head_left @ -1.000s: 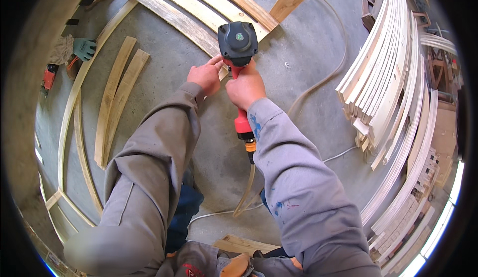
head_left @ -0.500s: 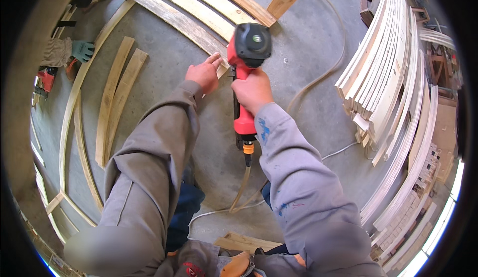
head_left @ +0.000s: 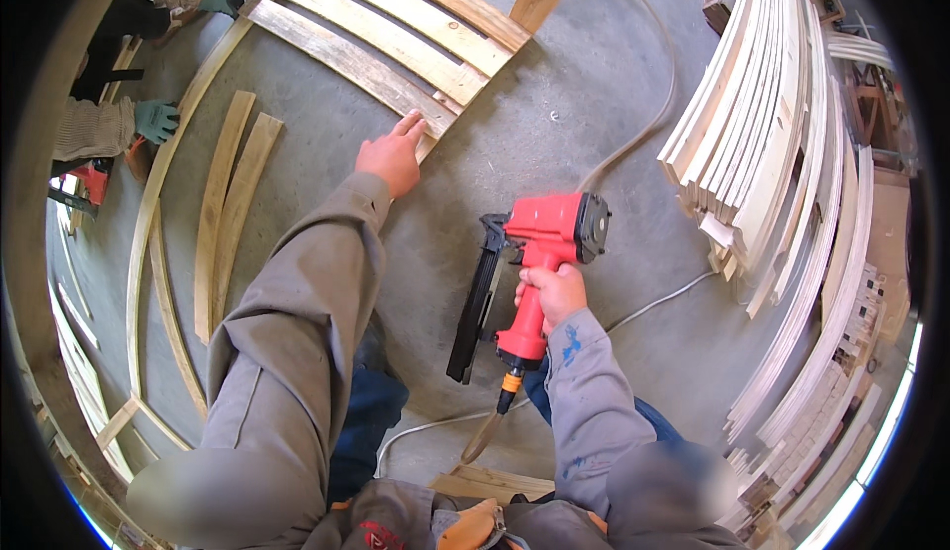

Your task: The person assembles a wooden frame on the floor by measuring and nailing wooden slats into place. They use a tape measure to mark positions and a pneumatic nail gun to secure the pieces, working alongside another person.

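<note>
My right hand (head_left: 560, 296) is wrapped round the handle of a red pneumatic nail gun (head_left: 547, 219). The tool lies sideways in the air, its black magazine (head_left: 475, 303) to the left and an air hose (head_left: 481, 438) joined to the handle's lower end. My left hand (head_left: 390, 162) has its fingers stretched out, the tips on the near corner of a slatted wooden frame (head_left: 346, 63). Pale slats run side by side across this frame on the floor. The nail gun is apart from the wood.
A co-worker's gloved hands (head_left: 155, 121) are at the left, beside a long wooden strip (head_left: 148, 204). Two loose boards (head_left: 233, 194) lie near it. A tall stack of thin planks (head_left: 737, 85) stands at the right. The hose (head_left: 665, 85) curves over the concrete floor.
My right hand has drawn the nail gun off the frame's corner, toward me and to the right, turning it sideways. My left hand has shifted slightly, staying by the corner.
</note>
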Demonstrator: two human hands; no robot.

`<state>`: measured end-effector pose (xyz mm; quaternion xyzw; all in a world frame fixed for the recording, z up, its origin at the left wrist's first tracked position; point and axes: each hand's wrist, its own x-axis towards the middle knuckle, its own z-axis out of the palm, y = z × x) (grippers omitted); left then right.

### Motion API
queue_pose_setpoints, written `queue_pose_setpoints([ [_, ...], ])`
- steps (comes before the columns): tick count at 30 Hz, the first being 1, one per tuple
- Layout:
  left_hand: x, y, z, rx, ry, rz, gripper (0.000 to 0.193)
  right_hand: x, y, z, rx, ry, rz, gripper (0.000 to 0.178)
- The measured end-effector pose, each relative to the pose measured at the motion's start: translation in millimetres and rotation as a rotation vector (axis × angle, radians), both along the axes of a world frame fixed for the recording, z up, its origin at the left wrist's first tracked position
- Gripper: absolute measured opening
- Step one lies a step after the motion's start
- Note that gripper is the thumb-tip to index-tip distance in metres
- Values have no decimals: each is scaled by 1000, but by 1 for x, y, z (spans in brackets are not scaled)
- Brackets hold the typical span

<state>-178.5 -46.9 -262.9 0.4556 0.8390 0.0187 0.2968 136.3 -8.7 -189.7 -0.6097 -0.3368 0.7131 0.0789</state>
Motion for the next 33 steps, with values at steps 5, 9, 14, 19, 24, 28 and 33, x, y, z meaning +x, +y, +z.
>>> queue_pose_setpoints([
  [5, 0, -7, -4, 34, 47, -23, 68, 9, -26, 6, 3, -64, 30, 14],
  [9, 1, -12, -8, 76, 54, -30, 66, 3, -34, 16, 51, -131, 80, 12],
  [14, 13, -38, -2, 241, 98, 5, 56, 5, -38, -3, 117, -146, 242, 17],
  [19, 23, -80, 22, -27, 46, -15, 51, -1, -45, 2, 131, -144, 267, 35],
  [24, 40, -104, 65, -210, -141, 40, 52, -11, -58, 1, 82, -71, 122, 63],
  [28, 56, -122, 115, -140, -188, -84, 51, -31, -67, 4, 81, -134, 147, 81],
  [33, 104, -131, 208, -40, -219, -311, 52, -35, -70, -13, 184, -175, 214, 80],
])
